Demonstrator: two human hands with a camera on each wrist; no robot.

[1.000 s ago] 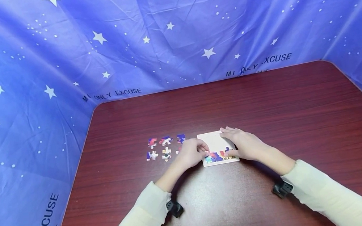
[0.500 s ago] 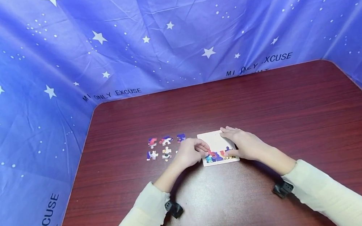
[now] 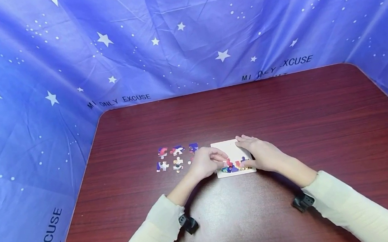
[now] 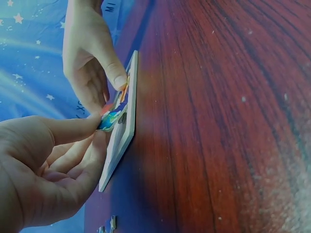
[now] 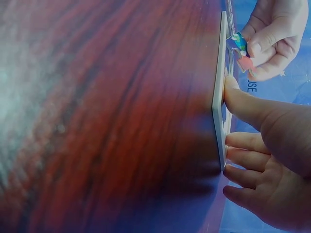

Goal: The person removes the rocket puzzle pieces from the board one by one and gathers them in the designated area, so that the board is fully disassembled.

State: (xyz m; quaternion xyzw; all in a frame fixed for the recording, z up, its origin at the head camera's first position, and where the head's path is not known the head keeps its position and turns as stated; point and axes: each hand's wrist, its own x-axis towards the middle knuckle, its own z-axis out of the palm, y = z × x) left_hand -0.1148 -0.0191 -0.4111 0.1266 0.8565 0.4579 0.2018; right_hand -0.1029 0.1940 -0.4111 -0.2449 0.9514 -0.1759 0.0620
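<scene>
A shallow white puzzle tray (image 3: 230, 148) lies on the table, with a row of joined jigsaw pieces (image 3: 234, 169) along its near side. Between thumb and fingertips my left hand (image 3: 203, 163) pinches a red, blue and green jigsaw piece (image 5: 245, 62). In the right wrist view that piece is tilted and raised over the tray's left part; the left wrist view also shows the piece (image 4: 110, 120) at the fingertips. My right hand (image 3: 265, 155) rests on the tray's right side. Its thumb touches the near pieces, and its fairly straight fingers lie along the right and far edges.
Several loose jigsaw pieces (image 3: 178, 163) lie in two rows left of the tray, one partly hidden by the left hand. The dark red wooden table (image 3: 276, 105) extends all around. A blue star-patterned curtain (image 3: 174, 60) hangs behind and at both sides.
My left hand has shifted slightly right, and the pinched piece, earlier lower in the tray's left end, is now raised and tilted. The right hand has stayed in place.
</scene>
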